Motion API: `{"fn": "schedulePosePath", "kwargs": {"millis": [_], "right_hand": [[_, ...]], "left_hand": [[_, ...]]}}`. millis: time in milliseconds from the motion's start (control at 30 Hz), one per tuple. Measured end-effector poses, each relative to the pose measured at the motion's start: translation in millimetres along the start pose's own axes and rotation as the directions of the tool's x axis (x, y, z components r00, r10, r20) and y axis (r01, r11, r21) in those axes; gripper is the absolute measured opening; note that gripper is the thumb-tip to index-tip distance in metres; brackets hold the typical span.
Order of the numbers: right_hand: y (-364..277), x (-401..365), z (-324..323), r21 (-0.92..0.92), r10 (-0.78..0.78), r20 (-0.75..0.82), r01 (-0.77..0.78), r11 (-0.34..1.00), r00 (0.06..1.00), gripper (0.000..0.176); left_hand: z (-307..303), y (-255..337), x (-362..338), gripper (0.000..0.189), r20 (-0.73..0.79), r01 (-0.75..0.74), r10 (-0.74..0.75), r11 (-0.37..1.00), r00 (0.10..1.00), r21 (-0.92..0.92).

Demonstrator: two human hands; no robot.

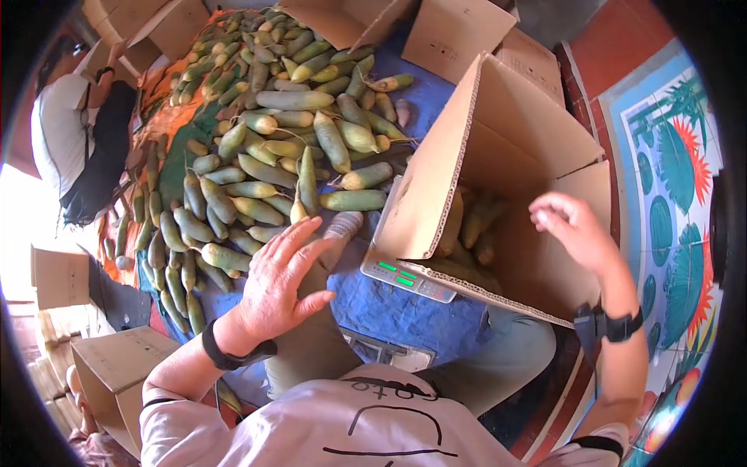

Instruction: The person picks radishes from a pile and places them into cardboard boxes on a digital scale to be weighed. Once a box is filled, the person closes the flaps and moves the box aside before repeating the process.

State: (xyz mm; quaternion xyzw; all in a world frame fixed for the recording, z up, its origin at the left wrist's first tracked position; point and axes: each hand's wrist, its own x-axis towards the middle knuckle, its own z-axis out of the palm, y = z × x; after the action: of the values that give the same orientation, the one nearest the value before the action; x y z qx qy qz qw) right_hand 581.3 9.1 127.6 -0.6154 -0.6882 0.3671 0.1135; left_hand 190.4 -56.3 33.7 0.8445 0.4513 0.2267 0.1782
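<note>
My left hand (pixel 284 280) is open, fingers spread, above my knee and close to the near edge of a large heap of green radishes (pixel 261 167). It holds nothing. My right hand (pixel 564 222) hangs over the open cardboard box (pixel 529 117), its fingers curled; whether anything is in them cannot be made out. Several radishes (pixel 475 226) lie in the bottom of the box. Under the box is a scale (pixel 408 276) with lit green displays.
A person (pixel 78 132) bends over at the far left. More cardboard boxes stand at the back (pixel 455 35), at the left (pixel 61 276) and at the lower left (pixel 120 362). A blue tarp (pixel 377 307) covers the floor. A patterned wall (pixel 677 179) is at the right.
</note>
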Motion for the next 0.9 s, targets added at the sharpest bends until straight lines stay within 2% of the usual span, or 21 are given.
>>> {"fn": "schedulePosePath", "kwargs": {"millis": [33, 100, 133, 167, 200, 233, 300, 367, 433, 467, 500, 533, 567, 600, 633, 667, 700, 733, 833, 867, 900], "right_hand": [[2.5, 11.6, -4.3, -0.043, 0.010, 0.022, -0.009, 0.999, 1.000, 0.019], [8.1, 35.8, -8.7, -0.197, -0.025, 0.063, 0.037, 0.980, 0.998, 0.021], [13.2, 49.3, -8.1, -0.195, -0.014, 0.060, 0.025, 0.981, 0.998, 0.021], [19.7, 63.3, -5.0, -0.271, -0.034, 0.121, 0.066, 0.960, 0.992, 0.024], [26.3, 74.5, 1.1, -0.341, -0.050, 0.184, 0.112, 0.933, 0.982, 0.027], [31.6, 83.8, 10.1, -0.336, -0.044, 0.180, 0.103, 0.936, 0.983, 0.027], [41.6, 103.4, 33.2, -0.184, -0.034, 0.357, 0.107, 0.977, 0.933, 0.026], [56.5, 121.8, 63.6, -0.293, -0.186, 0.565, 0.406, 0.866, 0.804, 0.042], [66.3, 125.8, 102.8, -0.450, -0.034, 0.665, 0.436, 0.779, 0.746, 0.050], [122.7, 135.2, 138.4, -0.172, -0.270, 0.662, 0.492, 0.854, 0.699, 0.050], [169.4, 148.7, 167.7, 0.123, -0.495, 0.592, 0.536, 0.835, 0.636, 0.050], [154.8, 154.9, 179.0, 0.133, -0.526, 0.594, 0.570, 0.811, 0.609, 0.050], [131.5, 155.5, 187.2, 0.360, -0.522, 0.522, 0.381, 0.852, 0.674, 0.050], [102.3, 151.1, 191.6, 0.569, -0.484, 0.471, 0.165, 0.806, 0.738, 0.050], [73.4, 143.1, 191.8, 0.733, -0.412, 0.446, -0.060, 0.678, 0.794, 0.050], [48.8, 134.7, 188.1, 0.836, -0.316, 0.450, -0.270, 0.478, 0.835, 0.050], [32.5, 129.8, 182.4, 0.871, -0.207, 0.481, -0.439, 0.221, 0.852, 0.050], [28.3, 127.8, 173.3, 0.798, -0.323, 0.544, -0.597, -0.086, 0.774, 0.050], [-16.5, 118.1, 161.2, 0.763, -0.424, 0.539, -0.635, -0.121, 0.728, 0.058], [-39.7, 109.9, 148.0, 0.764, -0.410, 0.544, -0.634, -0.118, 0.732, 0.048], [-42.1, 109.2, 149.0, 0.761, -0.412, 0.551, -0.640, -0.107, 0.725, 0.048]], "left_hand": [[1.4, 3.5, 2.0, 0.061, 0.029, -0.021, 0.018, 0.993, 0.999, 0.119], [4.0, 4.6, 4.7, 0.060, 0.063, -0.048, 0.040, 0.991, 0.997, 0.124], [4.8, 4.3, 5.8, 0.061, 0.088, -0.063, 0.052, 0.988, 0.995, 0.138], [5.2, 3.8, 6.0, 0.061, 0.095, -0.070, 0.057, 0.989, 0.994, 0.133], [4.9, 2.8, 5.9, 0.060, 0.076, -0.044, 0.036, 0.994, 0.996, 0.105], [4.9, 1.4, 6.6, 0.060, 0.056, -0.019, 0.015, 0.997, 0.998, 0.079], [5.9, -0.1, 7.9, 0.059, 0.034, -0.043, 0.040, 0.994, 0.999, 0.100], [4.4, -1.2, 8.1, 0.057, 0.055, -0.030, 0.026, 0.997, 0.998, 0.072], [4.7, -4.9, 6.3, 0.054, 0.032, -0.012, 0.010, 0.998, 0.999, 0.068], [4.7, -7.2, 4.5, 0.053, 0.042, -0.003, 0.001, 0.999, 0.999, 0.046], [4.1, -9.8, 2.6, 0.051, 0.048, 0.008, -0.010, 1.000, 0.999, 0.029], [4.9, -11.7, 1.4, 0.047, 0.015, 0.004, -0.004, 1.000, 1.000, 0.015], [4.1, -12.5, 0.9, 0.044, 0.006, 0.017, -0.017, 1.000, 1.000, -0.008], [2.9, -12.8, 1.0, 0.044, -0.002, 0.025, -0.025, 0.999, 1.000, -0.022], [2.2, -13.0, 1.0, 0.043, -0.008, 0.030, -0.030, 0.999, 1.000, -0.043], [2.0, -13.7, 0.4, 0.042, -0.009, 0.034, -0.034, 0.998, 0.999, -0.047], [1.7, -14.8, -0.3, 0.042, -0.019, 0.049, -0.049, 0.998, 0.999, -0.038], [1.4, -15.9, -0.9, 0.042, -0.015, 0.049, -0.050, 0.997, 0.999, -0.052], [1.5, -16.6, -2.9, 0.041, -0.025, 0.055, -0.057, 0.996, 0.998, -0.068], [1.7, -16.6, -3.4, 0.040, -0.042, 0.044, -0.048, 0.996, 0.998, -0.073], [1.8, -16.6, -3.5, 0.039, -0.060, 0.032, -0.037, 0.997, 0.998, -0.075]]}}
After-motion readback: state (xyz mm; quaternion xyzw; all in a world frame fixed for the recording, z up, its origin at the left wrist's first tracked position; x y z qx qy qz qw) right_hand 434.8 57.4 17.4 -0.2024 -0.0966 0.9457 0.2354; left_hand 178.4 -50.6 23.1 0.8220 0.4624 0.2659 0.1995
